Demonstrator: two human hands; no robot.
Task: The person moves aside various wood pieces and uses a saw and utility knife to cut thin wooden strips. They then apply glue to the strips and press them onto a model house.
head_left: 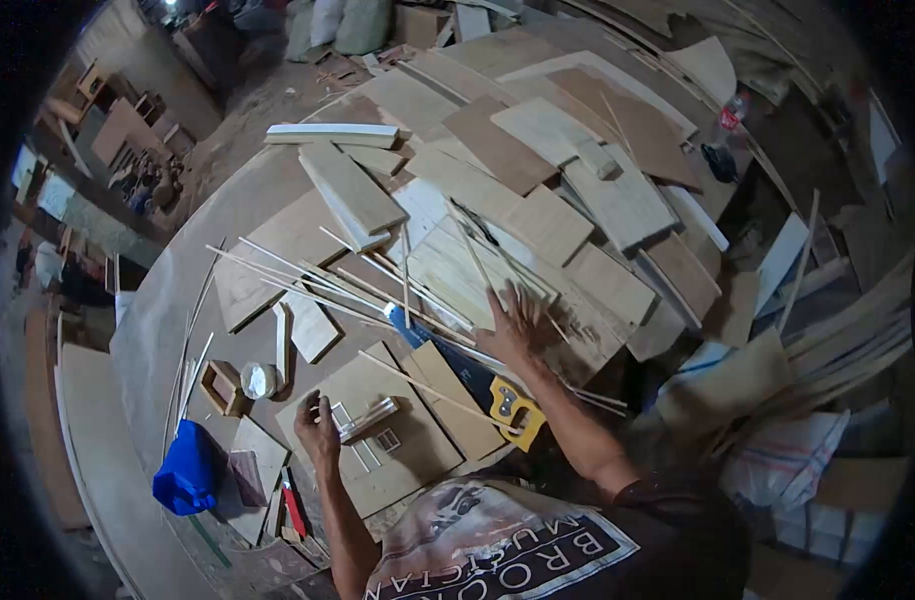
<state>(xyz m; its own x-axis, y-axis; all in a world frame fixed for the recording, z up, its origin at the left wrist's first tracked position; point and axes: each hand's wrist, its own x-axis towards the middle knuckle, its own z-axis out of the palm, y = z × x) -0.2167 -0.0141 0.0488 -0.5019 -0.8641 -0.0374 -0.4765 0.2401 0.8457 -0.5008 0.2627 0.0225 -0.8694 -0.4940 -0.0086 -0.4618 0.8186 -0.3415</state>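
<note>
My right hand (pixel 516 322) reaches over the pale boards with its fingers spread, close to a thin wooden strip (pixel 468 243); I see nothing held in it. Half curled, my left hand (pixel 319 428) is beside a small wooden frame piece (pixel 369 419), and no object shows between its fingers. That piece stands on a flat board (pixel 418 458) with a small window-like lattice (pixel 388 440). Between my arms lies a handsaw with a yellow handle (pixel 518 412) and dark blue blade (pixel 465 378). Several thin strips (pixel 318 283) cross the table near the blade.
Loose boards (pixel 548 225) pile up across the far and right side of the table. To the left are a blue bag (pixel 186 470), a red-handled cutter (pixel 294 503), a white round container (pixel 259 380) and a small wooden box (pixel 223 388). Sacks (pixel 363 25) stand on the floor beyond.
</note>
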